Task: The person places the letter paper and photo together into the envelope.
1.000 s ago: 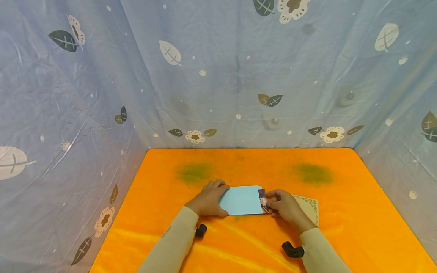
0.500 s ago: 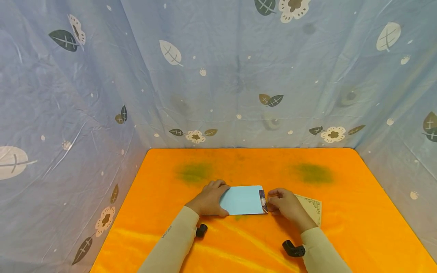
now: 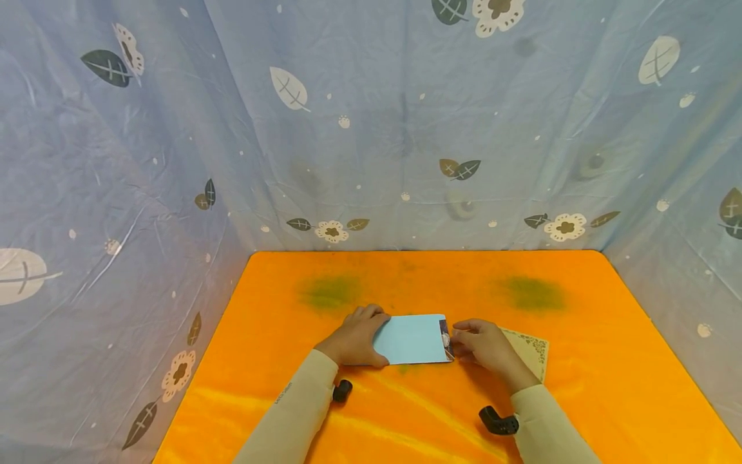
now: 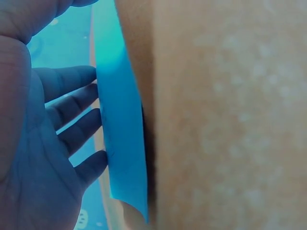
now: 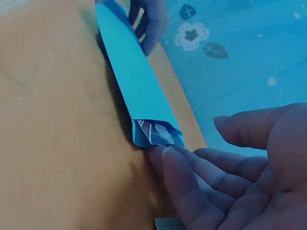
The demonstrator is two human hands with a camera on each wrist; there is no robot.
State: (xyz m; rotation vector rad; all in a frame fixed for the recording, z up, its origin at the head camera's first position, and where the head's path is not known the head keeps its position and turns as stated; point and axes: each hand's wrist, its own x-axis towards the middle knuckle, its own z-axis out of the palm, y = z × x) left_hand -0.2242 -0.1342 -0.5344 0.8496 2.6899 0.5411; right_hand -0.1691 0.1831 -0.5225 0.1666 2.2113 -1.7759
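Note:
A light blue envelope (image 3: 411, 339) lies lengthwise on the orange tabletop, its opening to the right. My left hand (image 3: 358, 338) grips its left part across the width, thumb at the near edge and fingers at the far edge. From the opening shows the end of a dark printed picture card (image 3: 446, 339); the rest of it is hidden inside. In the right wrist view the picture card (image 5: 160, 133) sits between the parted walls of the envelope (image 5: 129, 81). My right hand (image 3: 484, 348) has bent fingers at the card's outer end, fingertips pinching its edge.
A cream sheet with an ornamental printed border (image 3: 532, 351) lies on the orange cloth (image 3: 603, 386), partly under my right hand. A patterned blue curtain (image 3: 371, 129) hangs behind the table and at both sides. Black wrist cameras (image 3: 497, 422) protrude from the sleeves.
The picture card has slid a little left into the envelope, so less of it shows. My right fingers shifted slightly at its end. My left hand and the envelope have hardly moved.

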